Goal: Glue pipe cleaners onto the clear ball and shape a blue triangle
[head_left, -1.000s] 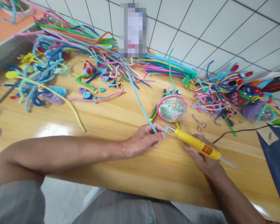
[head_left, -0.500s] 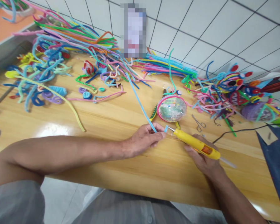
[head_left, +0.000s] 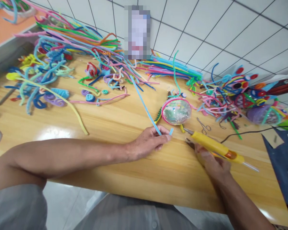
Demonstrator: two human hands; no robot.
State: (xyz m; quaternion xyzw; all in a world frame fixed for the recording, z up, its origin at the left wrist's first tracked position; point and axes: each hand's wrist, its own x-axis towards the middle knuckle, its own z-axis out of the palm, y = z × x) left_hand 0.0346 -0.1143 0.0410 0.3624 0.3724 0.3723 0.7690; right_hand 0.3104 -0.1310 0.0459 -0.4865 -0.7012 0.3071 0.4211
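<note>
My left hand (head_left: pixel 149 141) rests on the wooden table (head_left: pixel 115 121) and pinches the near end of a long light-blue pipe cleaner (head_left: pixel 144 105), whose short bent tip sticks out past the fingertips. My right hand (head_left: pixel 210 159) grips a yellow glue gun (head_left: pixel 216 147), its metal nozzle pointing left, a short way right of the pipe cleaner's tip and not touching it. Just behind both hands lies a clear ball ringed with pink pipe cleaner (head_left: pixel 177 111).
Heaps of coloured pipe cleaners (head_left: pixel 69 48) cover the back and left of the table. Small scissors (head_left: pixel 204 126) and pliers with yellow-green handles (head_left: pixel 158 115) lie by the ball. A black cable (head_left: pixel 249 131) runs right. Finished pipe-cleaner figures (head_left: pixel 249 92) sit far right against the tiled wall.
My right hand has pulled the glue gun to the right, away from the pipe cleaner's tip that its nozzle was touching. The left hand has stayed put.
</note>
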